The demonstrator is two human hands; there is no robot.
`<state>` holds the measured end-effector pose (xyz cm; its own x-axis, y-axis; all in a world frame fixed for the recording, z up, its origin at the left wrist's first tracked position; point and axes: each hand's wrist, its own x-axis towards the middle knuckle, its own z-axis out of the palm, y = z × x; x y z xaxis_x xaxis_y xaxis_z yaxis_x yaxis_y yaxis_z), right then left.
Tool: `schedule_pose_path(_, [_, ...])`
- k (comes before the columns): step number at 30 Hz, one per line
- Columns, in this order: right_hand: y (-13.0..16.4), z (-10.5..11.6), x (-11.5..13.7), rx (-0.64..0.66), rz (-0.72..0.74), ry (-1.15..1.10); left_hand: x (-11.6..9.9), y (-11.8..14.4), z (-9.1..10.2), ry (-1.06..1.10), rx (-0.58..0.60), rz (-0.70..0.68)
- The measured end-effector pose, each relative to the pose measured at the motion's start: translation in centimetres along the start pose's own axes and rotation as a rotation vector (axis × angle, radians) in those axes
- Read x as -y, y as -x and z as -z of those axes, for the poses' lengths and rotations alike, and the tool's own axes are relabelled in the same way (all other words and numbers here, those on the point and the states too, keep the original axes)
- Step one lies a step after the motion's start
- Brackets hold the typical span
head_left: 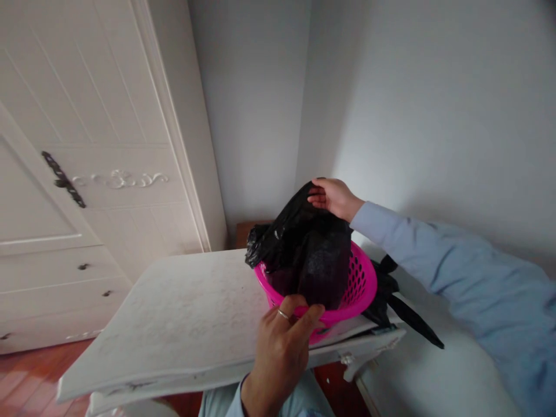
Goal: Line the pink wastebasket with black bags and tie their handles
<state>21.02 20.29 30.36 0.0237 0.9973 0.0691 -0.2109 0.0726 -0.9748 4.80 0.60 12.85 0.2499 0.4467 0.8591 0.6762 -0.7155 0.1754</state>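
Note:
A bright pink plastic basket (369, 284) with holes in its wall stands on the white table. Inside it lies a black plastic bag (325, 266), partly bunched up and draped over the far left of the rim. My right hand (334, 197) pinches the bag's upper edge and holds it raised above the basket. At the near rim, my left hand (280, 341), with a ring on one finger, grips the basket between thumb and fingers. Whether a bit of the bag is also caught under those fingers cannot be made out.
More black plastic (386, 289) lies to the right of the basket, one strip hanging past the table edge. The white table (191, 313) stretches left. A white cabinet (104, 116) rises at the left, and a grey wall (434, 104) stands behind.

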Motion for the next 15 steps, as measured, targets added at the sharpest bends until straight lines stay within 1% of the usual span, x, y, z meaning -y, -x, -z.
schedule_pose_path(2, [-1.7, -1.7, 2.2, -0.011, 0.103, 0.023, -0.1, 0.0, -0.2, 0.016, -0.002, 0.021])
schedule_pose_path(4, [-2.9, -3.6, 4.8, 0.008, 0.191, 0.038, -0.2, 0.1, -0.4, 0.03, 0.0, 0.048])
schedule_pose_path(6, [-3.3, -5.9, 7.4, 0.092, 0.246, 0.103, -0.4, 0.2, -0.6, 0.051, 0.015, 0.076])
schedule_pose_path(8, [-2.8, -8.4, 10.0, 0.235, 0.303, 0.168, -0.6, 0.2, -1.0, 0.059, 0.035, 0.1])
schedule_pose_path(10, [-1.3, -11.4, 12.4, 0.371, 0.367, 0.157, -0.8, -0.1, -1.4, 0.049, 0.048, 0.115])
schedule_pose_path(12, [0.9, -14.6, 14.3, 0.533, 0.42, 0.091, -1.1, -0.4, -1.8, 0.029, 0.062, 0.126])
schedule_pose_path(13, [2.2, -16.2, 15.0, 0.656, 0.447, 0.036, -1.3, -0.6, -2.0, 0.026, 0.075, 0.136])
schedule_pose_path(14, [3.5, -17.8, 15.5, 0.779, 0.45, -0.062, -1.5, -0.8, -2.1, 0.029, 0.091, 0.148])
schedule_pose_path(15, [4.8, -19.4, 15.8, 0.863, 0.406, -0.154, -1.7, -0.9, -2.1, 0.03, 0.108, 0.158])
